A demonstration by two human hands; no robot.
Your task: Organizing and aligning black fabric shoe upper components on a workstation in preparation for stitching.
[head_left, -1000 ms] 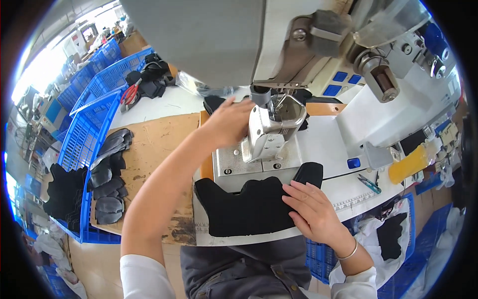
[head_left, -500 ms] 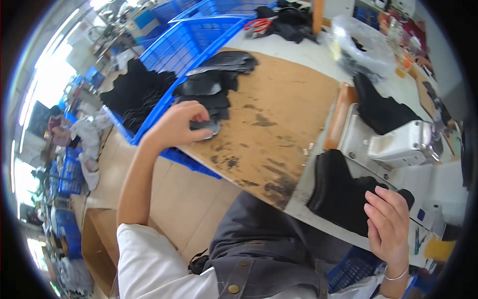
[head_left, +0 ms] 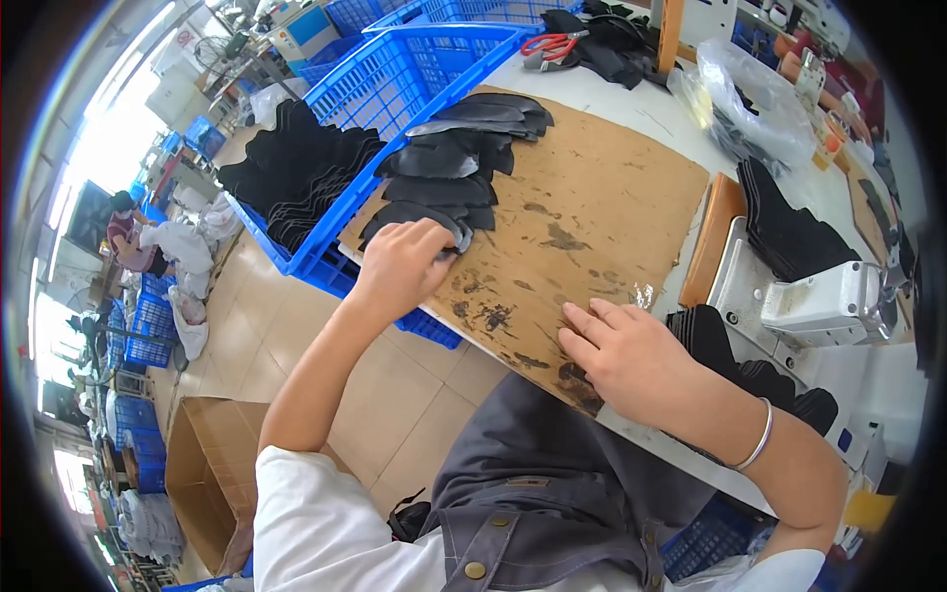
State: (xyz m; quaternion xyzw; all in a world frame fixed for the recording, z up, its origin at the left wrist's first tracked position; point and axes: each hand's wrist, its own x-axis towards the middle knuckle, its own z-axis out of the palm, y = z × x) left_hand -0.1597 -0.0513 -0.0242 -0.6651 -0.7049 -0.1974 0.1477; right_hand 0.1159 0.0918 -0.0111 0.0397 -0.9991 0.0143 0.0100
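So the left hand [head_left: 402, 264] is down on the nearest piece in a row of dark grey cut pieces [head_left: 449, 183], fingers curled over its edge in a narrow grip, pinching that top piece [head_left: 462, 235]. The pieces look like flat, thin leather or synthetic shapes with curved outlines, matte dark grey to black, fanned out overlapping each other along the far left side of a brown board [head_left: 592, 207]. That board is pretty beat up, full of dark stains and smudges, and it lies on the white surface [head_left: 631, 99].

The right hand [head_left: 621, 355] just rests flat on the near edge of the board, fingers spread, holding nothing. There's a silver bangle [head_left: 758, 442] on that wrist.

Just left of the board sits a blue plastic crate [head_left: 414, 69] with a stack of black pieces [head_left: 296, 168] inside. To the right there's a white sewing machine [head_left: 829, 296] with more black pieces [head_left: 779, 232] piled behind it, and red-handled scissors [head_left: 547, 44] farther back.
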